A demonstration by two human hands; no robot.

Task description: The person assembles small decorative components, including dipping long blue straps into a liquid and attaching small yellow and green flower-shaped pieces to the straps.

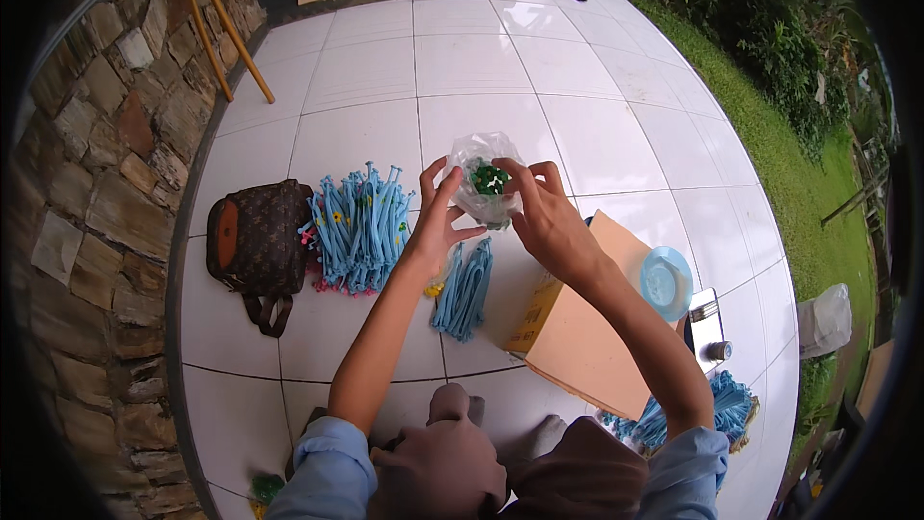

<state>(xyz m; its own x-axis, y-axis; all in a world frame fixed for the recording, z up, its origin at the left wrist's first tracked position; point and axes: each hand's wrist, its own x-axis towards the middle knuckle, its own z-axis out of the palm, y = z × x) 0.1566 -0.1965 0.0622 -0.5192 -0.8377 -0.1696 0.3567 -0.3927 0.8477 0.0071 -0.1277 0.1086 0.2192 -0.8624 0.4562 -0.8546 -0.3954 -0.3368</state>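
Note:
Up in front of me is a clear plastic bag [484, 146], its mouth spread open, with small dark green pieces [489, 178] inside. Some of the pieces show white spots; their exact kind is too small to make out. My left hand [438, 221] grips the bag's left side between fingers and thumb. On the other side, my right hand [553, 221] has its thumb and bent fingers on the bag's right edge. Below the hands, a small bundle of light blue strap-like strips [464, 294] lies on the floor.
Left of my hands are a larger pile of blue strips [361, 226] and a brown patterned backpack [260, 239]. At right stand a cardboard box [587, 327], a light blue plate [666, 284], a phone [707, 327] and more blue strips [727, 409]. A stone wall [106, 260] borders the tiles.

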